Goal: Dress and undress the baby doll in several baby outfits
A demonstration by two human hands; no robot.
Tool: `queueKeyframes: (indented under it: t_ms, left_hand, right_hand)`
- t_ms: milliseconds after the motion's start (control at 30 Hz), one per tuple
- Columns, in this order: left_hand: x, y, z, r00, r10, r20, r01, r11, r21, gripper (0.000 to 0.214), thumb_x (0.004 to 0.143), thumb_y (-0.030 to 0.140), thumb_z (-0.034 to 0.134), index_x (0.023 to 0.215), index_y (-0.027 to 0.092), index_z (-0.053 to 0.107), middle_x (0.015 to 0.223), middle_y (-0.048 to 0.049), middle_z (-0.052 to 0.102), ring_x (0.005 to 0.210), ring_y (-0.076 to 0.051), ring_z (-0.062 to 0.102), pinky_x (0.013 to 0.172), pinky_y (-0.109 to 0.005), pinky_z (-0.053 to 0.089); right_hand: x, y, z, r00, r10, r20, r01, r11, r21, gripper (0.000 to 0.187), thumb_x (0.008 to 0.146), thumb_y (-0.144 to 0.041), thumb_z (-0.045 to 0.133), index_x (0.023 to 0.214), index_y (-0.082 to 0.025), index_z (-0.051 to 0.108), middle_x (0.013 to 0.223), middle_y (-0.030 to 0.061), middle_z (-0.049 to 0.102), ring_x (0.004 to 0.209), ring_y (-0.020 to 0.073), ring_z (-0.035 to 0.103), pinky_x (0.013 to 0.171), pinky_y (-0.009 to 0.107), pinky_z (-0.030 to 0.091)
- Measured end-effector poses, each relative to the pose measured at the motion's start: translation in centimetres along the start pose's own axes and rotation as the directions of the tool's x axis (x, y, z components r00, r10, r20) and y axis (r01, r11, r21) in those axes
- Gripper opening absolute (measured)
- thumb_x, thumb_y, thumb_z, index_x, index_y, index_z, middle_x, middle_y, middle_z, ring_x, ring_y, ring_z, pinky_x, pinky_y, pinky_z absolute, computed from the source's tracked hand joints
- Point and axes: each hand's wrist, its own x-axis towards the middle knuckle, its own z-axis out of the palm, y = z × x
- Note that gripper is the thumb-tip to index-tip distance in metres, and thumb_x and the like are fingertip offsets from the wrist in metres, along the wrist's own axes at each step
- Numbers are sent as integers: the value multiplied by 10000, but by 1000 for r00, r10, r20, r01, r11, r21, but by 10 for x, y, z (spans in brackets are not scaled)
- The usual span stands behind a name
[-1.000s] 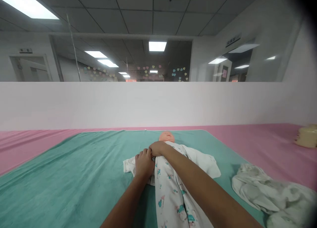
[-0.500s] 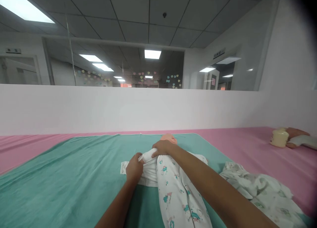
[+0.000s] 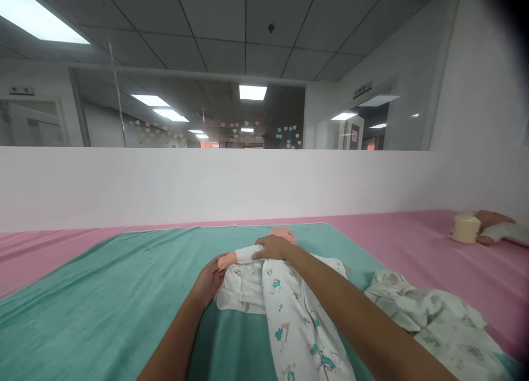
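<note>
White sleeve point(image 3: 248, 253) around the doll's arm point(image 3: 230, 258)

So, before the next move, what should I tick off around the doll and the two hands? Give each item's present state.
1. Doll's hand out of the white sleeve: ok, it shows past the cuff.
2. Left hand at the doll's hand: ok, touching it; how firmly, cannot tell.
3. Right hand on that sleeve: ok, holding it at the end nearer the body.
4. Doll's other arm: cannot tell, the right forearm blocks the view.
5. Printed garment smooth: not ok, creased.
6. Crumpled cloth apart from the doll: ok, off to the right.
</note>
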Motion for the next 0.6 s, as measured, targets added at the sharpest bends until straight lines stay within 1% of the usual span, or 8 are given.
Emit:
queueKeyframes:
  t_ms: [67, 133, 200, 300, 333, 400, 500, 600]
  left_hand:
    - [3, -2, -2, 999, -21, 49, 24, 997, -70, 290, 759, 287, 520, 1016, 160, 567, 991, -99, 662, 907, -231, 633, 772, -342, 514]
    - [8, -6, -2, 1000, -20, 10, 21, 996, -92, 260, 790, 292, 481, 995, 159, 568, 987, -102, 664, 906, -228, 636, 768, -343, 517]
    - [11, -10, -3, 990, 13, -140, -24, 997, -79, 234, 805, 297, 462, 964, 154, 556, 952, -108, 671, 854, -221, 650, 751, -348, 522]
    - [12, -11, -2, 936, 65, -347, -85, 995, -45, 227, 823, 327, 434, 949, 157, 516, 947, -112, 674, 794, -206, 659, 724, -349, 524]
    - [11, -11, -1, 920, 96, -380, -96, 995, 20, 232, 826, 332, 419, 953, 158, 507, 958, -113, 673, 794, -201, 658, 714, -340, 523]
    - [8, -10, 2, 891, 205, -406, -101, 959, 263, 255, 826, 343, 386, 944, 156, 512, 967, -110, 674, 807, -195, 653, 694, -315, 517]
    - [5, -8, 7, 837, 382, -391, -66, 781, 621, 273, 805, 366, 380, 869, 160, 549, 916, -87, 677, 793, -189, 634, 677, -288, 486]
    - [3, -5, 7, 790, 465, -400, -4, 655, 755, 226, 773, 366, 430, 789, 182, 561, 816, -62, 654, 750, -202, 593, 675, -294, 425]
  right_hand:
    - [6, 0, 8, 1000, -26, 10, 26, 999, -29, 564, 653, -677, 522, 1097, -332, 562, 1058, 13, 637, 874, 235, 600, 670, 317, 440]
    - [12, -1, 16, 999, -48, 21, 49, 996, -74, 573, 658, -693, 497, 1095, -328, 557, 1059, 16, 638, 865, 234, 606, 657, 318, 444]
    - [17, -2, 21, 998, -59, 23, 61, 992, -110, 588, 657, -696, 491, 1111, -326, 543, 1071, 26, 635, 883, 241, 606, 666, 326, 448]
    - [21, -6, 26, 997, -74, 26, 77, 985, -152, 611, 647, -698, 499, 1114, -307, 545, 1090, 51, 630, 929, 266, 596, 704, 362, 453]
    - [23, -9, 28, 996, -78, 35, 83, 983, -165, 615, 642, -697, 505, 1099, -289, 558, 1077, 66, 636, 929, 277, 596, 713, 380, 453]
    - [25, -16, 36, 996, -80, 47, 87, 978, -190, 619, 631, -692, 521, 1051, -242, 589, 1037, 102, 648, 924, 305, 594, 750, 432, 444]
    - [26, -35, 59, 993, -115, -1, 111, 957, -270, 635, 624, -679, 535, 996, -171, 610, 1014, 152, 645, 946, 336, 578, 825, 500, 401]
    - [21, -59, 84, 966, -250, -68, 219, 928, -302, 611, 648, -611, 556, 1008, -119, 600, 1053, 174, 620, 991, 336, 556, 867, 497, 386]
